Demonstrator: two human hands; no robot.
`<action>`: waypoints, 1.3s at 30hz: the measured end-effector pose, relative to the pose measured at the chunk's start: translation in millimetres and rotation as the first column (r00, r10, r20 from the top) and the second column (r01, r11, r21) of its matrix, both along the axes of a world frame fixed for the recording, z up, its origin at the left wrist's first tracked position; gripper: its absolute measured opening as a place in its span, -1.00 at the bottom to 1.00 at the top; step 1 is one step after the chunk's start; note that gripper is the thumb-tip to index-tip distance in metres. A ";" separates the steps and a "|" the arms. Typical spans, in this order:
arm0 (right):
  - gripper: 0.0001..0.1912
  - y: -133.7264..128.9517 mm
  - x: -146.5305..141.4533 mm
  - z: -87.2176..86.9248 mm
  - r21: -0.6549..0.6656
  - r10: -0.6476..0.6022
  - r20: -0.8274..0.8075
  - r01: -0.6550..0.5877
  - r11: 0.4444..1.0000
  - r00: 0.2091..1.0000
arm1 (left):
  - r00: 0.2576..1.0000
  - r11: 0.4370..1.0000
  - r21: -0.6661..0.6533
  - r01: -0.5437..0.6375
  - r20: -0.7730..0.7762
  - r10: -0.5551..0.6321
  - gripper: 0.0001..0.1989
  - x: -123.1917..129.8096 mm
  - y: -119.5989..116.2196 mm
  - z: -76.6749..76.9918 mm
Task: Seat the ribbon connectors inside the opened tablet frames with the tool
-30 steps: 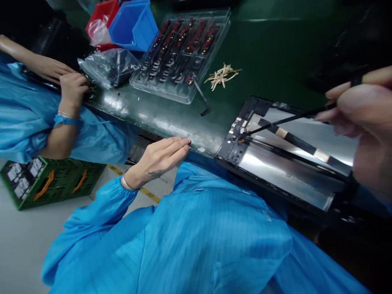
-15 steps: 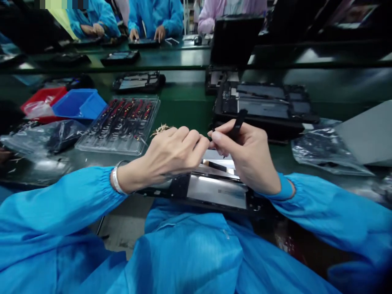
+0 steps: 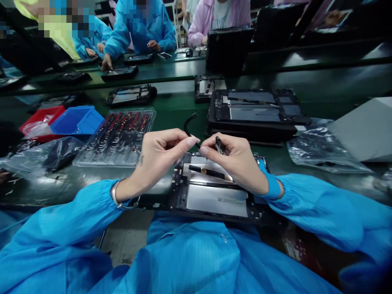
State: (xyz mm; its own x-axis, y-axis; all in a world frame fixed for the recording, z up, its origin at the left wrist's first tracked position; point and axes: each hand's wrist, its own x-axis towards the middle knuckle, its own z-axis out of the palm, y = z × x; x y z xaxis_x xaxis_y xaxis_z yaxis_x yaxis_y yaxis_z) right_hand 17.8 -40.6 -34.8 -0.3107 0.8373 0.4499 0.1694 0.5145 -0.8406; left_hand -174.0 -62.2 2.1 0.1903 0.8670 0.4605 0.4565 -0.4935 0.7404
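Note:
A thin black flex cable curves up from between my hands, a small connector at its upper end. My left hand pinches it between thumb and fingertips. My right hand is closed too, its fingertips pinching the cable's lower end close to the left thumb. A dark slim tool, perhaps tweezers, sticks up out of the right hand; most of it is hidden. Below both hands lies an opened tablet, with silver battery panels and a dark ribbon across its middle; the right hand covers part of it.
At left stand a clear tray of cables, a blue bin, a red bin and a plastic bag. Stacked tablets lie ahead right, beside another bag and a grey box. Co-workers sit across the bench.
My left hand has turned and shifted left, thumb now showing, and the curved cable has come into sight above it. My right hand has moved slightly left and down. More of the tablet shows.

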 end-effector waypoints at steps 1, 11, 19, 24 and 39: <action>-0.81 -0.6 2.2 -0.2 0.009 -0.025 0.015 0.025 1.000 1.000 | 1.000 1.000 -0.003 0.001 -0.027 -0.002 -0.82 -1.5 -1.0 -1.8; -0.90 -0.5 71.4 5.3 0.022 -0.085 0.447 0.084 0.996 0.891 | 0.829 0.971 0.094 0.218 -0.543 -0.134 -0.77 -20.6 17.9 -21.1; -0.86 5.0 95.4 -0.2 -0.180 -0.022 0.643 0.178 0.967 0.766 | 0.771 0.936 0.104 0.335 -0.602 -0.209 -0.72 -14.0 36.4 -35.7; -0.86 7.0 98.2 -1.4 -0.195 -0.024 0.678 0.211 0.958 0.734 | 0.746 0.899 0.093 0.428 -0.598 -0.294 -0.75 -7.5 42.1 -39.3; -0.83 10.6 97.5 0.7 -0.159 -0.004 0.769 0.197 0.967 0.639 | 0.559 0.811 -0.123 0.572 -0.665 -0.495 -0.70 0.5 52.9 -61.1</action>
State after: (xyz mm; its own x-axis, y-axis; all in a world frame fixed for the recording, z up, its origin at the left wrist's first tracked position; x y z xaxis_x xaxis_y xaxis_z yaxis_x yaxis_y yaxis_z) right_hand 115.4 -30.0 -34.1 -0.3681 0.9250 -0.0939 0.8346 0.2842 -0.4720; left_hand -173.5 -9.3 -59.1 0.8790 0.4649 0.1060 0.4170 -0.8573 0.3020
